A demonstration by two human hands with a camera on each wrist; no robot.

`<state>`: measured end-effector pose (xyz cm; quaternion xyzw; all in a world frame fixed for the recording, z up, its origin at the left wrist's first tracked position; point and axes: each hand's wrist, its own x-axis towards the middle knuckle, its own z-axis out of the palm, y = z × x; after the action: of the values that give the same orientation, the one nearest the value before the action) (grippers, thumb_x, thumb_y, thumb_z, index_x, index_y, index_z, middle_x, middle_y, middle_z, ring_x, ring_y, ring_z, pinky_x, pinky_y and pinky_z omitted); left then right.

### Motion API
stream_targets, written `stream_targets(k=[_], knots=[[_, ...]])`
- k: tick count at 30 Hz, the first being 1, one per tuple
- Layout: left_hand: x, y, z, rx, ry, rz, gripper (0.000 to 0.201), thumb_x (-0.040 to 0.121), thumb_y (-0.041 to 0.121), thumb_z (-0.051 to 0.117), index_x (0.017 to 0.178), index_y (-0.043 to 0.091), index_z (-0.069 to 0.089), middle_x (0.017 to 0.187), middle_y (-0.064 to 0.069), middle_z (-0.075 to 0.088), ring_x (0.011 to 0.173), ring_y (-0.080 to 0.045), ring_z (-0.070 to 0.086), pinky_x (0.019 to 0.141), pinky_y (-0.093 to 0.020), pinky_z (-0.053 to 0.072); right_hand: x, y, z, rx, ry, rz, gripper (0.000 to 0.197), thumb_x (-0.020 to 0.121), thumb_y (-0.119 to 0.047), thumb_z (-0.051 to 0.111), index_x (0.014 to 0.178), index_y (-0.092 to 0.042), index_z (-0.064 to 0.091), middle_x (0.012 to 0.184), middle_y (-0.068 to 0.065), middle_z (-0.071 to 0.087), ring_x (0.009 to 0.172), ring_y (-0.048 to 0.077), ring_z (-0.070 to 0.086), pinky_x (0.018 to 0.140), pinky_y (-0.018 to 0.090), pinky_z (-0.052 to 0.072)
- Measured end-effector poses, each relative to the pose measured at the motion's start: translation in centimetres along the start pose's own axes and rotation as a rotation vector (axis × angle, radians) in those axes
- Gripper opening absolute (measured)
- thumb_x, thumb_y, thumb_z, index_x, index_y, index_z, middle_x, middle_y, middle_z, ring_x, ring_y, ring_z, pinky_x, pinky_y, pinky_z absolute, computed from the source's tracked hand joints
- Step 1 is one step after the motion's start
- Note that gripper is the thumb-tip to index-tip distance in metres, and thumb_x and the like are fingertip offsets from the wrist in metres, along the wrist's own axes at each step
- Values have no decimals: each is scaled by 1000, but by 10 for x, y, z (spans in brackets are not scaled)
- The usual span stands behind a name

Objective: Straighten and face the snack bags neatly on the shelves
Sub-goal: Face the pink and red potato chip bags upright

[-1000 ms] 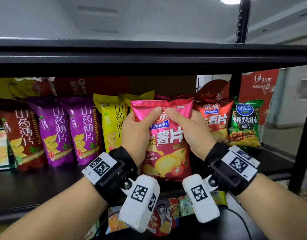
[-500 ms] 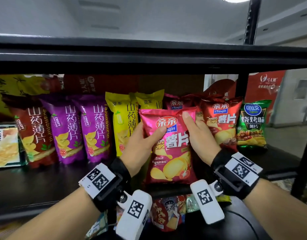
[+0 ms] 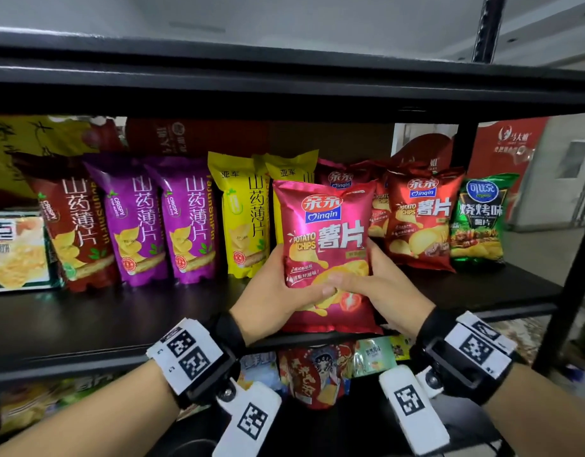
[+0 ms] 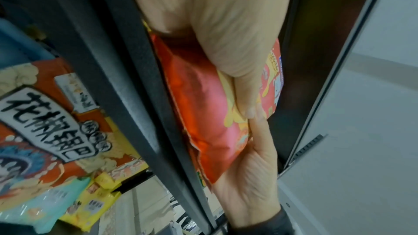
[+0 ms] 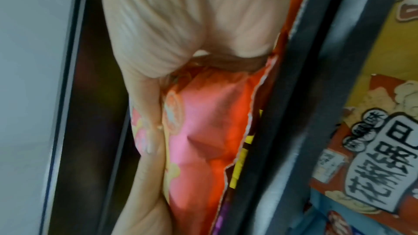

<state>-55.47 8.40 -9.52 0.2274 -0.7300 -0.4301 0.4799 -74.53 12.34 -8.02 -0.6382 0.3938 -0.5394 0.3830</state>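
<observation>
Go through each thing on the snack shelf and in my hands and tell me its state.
pink chip bag: upright, facing front, gripped on both sides
left hand: holds the pink chip bag
right hand: holds the pink chip bag
purple bags: standing, fronts out
yellow bags: standing, the rear one partly hidden
red bag: leaning back
green bag: standing, front out

A red banner (image 3: 512,143) with white lettering hangs behind the black upright post (image 3: 464,140), beside a grey wall (image 3: 568,179).
</observation>
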Motion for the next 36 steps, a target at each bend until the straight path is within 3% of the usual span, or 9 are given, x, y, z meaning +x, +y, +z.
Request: stream_targets(k=[3, 6, 11, 15, 20, 25, 29, 32, 36], knots=[[0, 19, -13, 102, -1, 35, 62, 81, 43, 74, 133, 22, 49, 122, 11, 69, 112, -11, 66, 92, -25, 53, -4, -31, 2, 97, 28, 5, 68, 70, -21, 78, 132, -22, 50, 114, -2, 74, 104, 15, 70, 78, 22, 57], [-2, 46, -37, 115, 60, 230, 40, 96, 26, 50, 137, 26, 48, 126, 14, 63, 115, -10, 62, 87, -32, 57, -9, -68, 2, 226, 56, 96, 59, 72, -27, 76, 127, -19, 56, 111, 7, 74, 99, 24, 73, 73, 32, 61], [-5, 85, -49, 691, -118, 700, 84, 81, 33, 77, 152, 22, 33, 160, -1, 30, 150, -18, 25, 122, -36, 24, -20, -109, 6, 301, -42, 248, 47, 77, -36, 72, 119, -15, 65, 111, 14, 73, 91, 30, 73, 62, 38, 61], [-11, 111, -29, 654, -188, 827, 75, 74, 48, 79, 136, 14, 54, 150, -7, 48, 146, -23, 36, 121, -49, 26, -34, -124, 19, 340, -131, 309, 40, 80, -36, 67, 116, -20, 66, 99, 12, 76, 68, 25, 73, 49, 33, 59], [-13, 116, -26, 384, -111, 745, 54, 75, 32, 85, 118, 6, 65, 122, -8, 68, 120, -23, 63, 101, -47, 51, -43, -136, 20, 116, -36, 188, 40, 79, -42, 67, 119, -38, 64, 123, 1, 70, 103, 25, 71, 86, 46, 59], [-12, 112, -27, 148, 14, 604, 59, 62, 20, 93, 114, 15, 66, 110, 4, 74, 105, -11, 71, 86, -24, 57, -56, -142, 17, 243, -215, 1, 76, 85, -63, 47, 143, -14, 48, 144, 9, 54, 134, 28, 50, 110, 42, 41], [-13, 110, -25, -26, 119, 531, 55, 65, 25, 89, 113, 18, 62, 105, 7, 74, 101, -14, 72, 81, -23, 57, -53, -140, 21, 7, -124, -187, 55, 79, -36, 72, 130, -17, 60, 127, 5, 67, 118, 21, 63, 95, 37, 54], [-15, 108, -18, -132, 123, 457, 55, 68, 22, 87, 115, 24, 59, 106, 5, 75, 99, -16, 73, 79, -24, 58, -45, -136, 33, -317, 130, -410, 26, 82, -29, 64, 108, -25, 67, 94, -17, 75, 91, 1, 70, 73, 12, 52], [-20, 112, -17, -216, 61, 393, 49, 73, 20, 83, 113, 32, 58, 106, 3, 75, 97, -18, 74, 76, -26, 59, -36, -125, 40, -361, 237, -457, 17, 88, -36, 58, 92, -26, 71, 79, -15, 75, 75, 1, 71, 65, 14, 52]])
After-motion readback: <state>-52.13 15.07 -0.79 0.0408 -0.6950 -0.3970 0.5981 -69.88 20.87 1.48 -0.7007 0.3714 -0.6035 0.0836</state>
